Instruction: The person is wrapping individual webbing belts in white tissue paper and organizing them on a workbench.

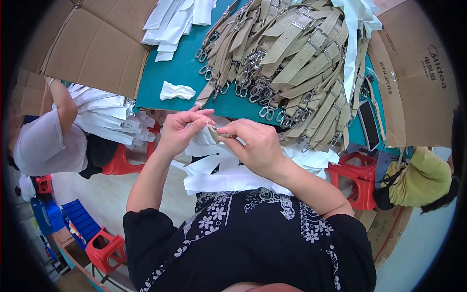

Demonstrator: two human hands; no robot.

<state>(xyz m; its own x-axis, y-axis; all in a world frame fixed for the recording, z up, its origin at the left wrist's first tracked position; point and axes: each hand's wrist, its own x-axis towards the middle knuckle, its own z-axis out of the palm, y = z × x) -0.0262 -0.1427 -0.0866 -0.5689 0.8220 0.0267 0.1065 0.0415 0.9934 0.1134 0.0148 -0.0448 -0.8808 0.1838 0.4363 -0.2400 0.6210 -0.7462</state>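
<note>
Just in front of the table edge, my left hand (181, 130) and my right hand (255, 146) are close together, both closed in a pinch. Between their fingertips is a beige strap (212, 133), with white paper against it. The right thumb and forefinger grip the strap's end. My left thumb and forefinger pinch the same piece from the other side; the exact grip is partly hidden. Past my left fingers, another beige strap end (206, 93) lies on the table. White paper strips (219, 179) are spread over my lap below the hands.
A large heap of beige straps (311, 63) with metal clasps covers the green table (151, 95). White paper strips (168, 24) and a crumpled paper (176, 91) lie left. Cardboard (97, 46) flanks the table, with a phone (368, 125) at right. Co-workers sit on both sides.
</note>
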